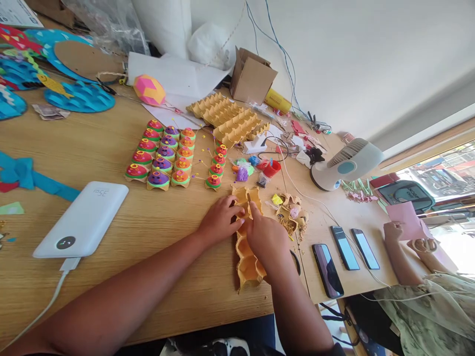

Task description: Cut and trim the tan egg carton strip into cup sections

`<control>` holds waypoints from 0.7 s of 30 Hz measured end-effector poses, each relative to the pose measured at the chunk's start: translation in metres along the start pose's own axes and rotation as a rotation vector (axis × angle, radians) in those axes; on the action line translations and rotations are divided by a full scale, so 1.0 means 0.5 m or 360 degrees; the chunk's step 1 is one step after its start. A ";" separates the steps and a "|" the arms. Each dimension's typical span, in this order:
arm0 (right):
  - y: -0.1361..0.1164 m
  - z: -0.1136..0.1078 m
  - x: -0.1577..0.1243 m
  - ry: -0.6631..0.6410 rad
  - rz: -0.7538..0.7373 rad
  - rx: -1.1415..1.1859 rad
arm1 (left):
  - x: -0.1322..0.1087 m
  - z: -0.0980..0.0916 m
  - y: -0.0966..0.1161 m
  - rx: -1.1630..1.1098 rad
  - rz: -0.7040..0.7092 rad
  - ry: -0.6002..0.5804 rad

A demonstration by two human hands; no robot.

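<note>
A strip of brown egg carton [248, 257] lies on the wooden table [111, 148] in front of me. My left hand [219, 218] rests on the strip's left side, fingers curled over its edge and pressing it down. My right hand [266, 238] lies over the strip's middle, closed round a thin tool I cannot make out, its tip at the far cups. Rows of painted, domed carton pieces [163, 160] in pink, purple, orange and green stand just beyond my left hand.
A white power bank [83, 217] with its cable lies at the left. Whole egg trays [226, 118], a cardboard box [252, 76], a small fan [347, 163] and three phones [345, 254] are about. Another person's hand [393, 231] holds pink paper [406, 220] at the right.
</note>
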State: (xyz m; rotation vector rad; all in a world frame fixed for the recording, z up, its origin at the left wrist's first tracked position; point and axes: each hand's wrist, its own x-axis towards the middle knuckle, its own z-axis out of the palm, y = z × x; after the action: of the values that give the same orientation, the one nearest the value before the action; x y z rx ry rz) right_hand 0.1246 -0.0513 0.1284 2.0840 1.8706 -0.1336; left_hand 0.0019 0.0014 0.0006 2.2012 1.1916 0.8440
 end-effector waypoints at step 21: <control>0.019 0.027 0.031 0.0081 -0.0020 0.0101 | 0.000 -0.003 0.003 -0.0051 -0.0012 0.0031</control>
State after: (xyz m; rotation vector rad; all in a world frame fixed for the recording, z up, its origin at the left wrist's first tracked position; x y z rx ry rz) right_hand 0.1382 -0.0416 0.1128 2.1366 1.9331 -0.1460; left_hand 0.0018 0.0011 0.0024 2.1663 1.1868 0.8774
